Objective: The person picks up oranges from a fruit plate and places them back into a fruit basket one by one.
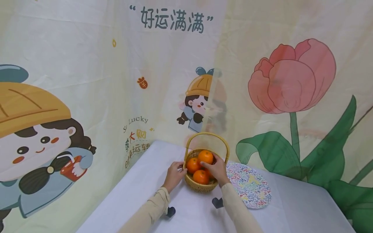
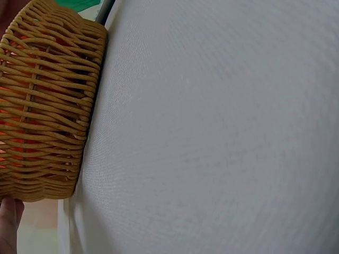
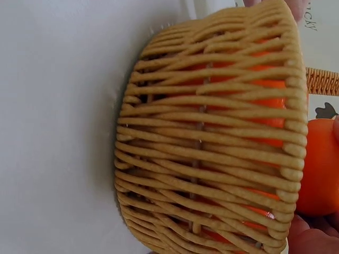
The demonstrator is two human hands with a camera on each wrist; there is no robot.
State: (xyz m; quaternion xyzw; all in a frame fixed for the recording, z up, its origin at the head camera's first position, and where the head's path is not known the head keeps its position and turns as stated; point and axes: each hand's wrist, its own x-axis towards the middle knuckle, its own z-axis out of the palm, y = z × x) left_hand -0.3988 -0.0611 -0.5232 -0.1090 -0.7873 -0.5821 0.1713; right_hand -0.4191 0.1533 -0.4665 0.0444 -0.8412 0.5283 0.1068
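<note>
A woven wicker basket (image 1: 201, 187) with a tall arched handle stands on the white-covered table, holding several oranges (image 1: 193, 165). At its left side, my left hand (image 1: 175, 176) grips the rim with thumb and fingers. My right hand (image 1: 217, 170) reaches over the right rim and holds the top orange (image 1: 205, 157), its thumb along the lower edge and its fingers at the right side. Part of another orange lies hidden beneath this hand. In the right wrist view, an orange (image 3: 319, 166) rises above the basket's rim (image 3: 294, 132) with fingers around it.
To the basket's right lies a round, multicoloured speckled mat (image 1: 250, 186). Two dark heart shapes (image 1: 217, 203) show on the white tablecloth (image 1: 192, 216) near my forearms. Printed curtains (image 1: 163, 64) with cartoon figures and a tulip hang behind the table.
</note>
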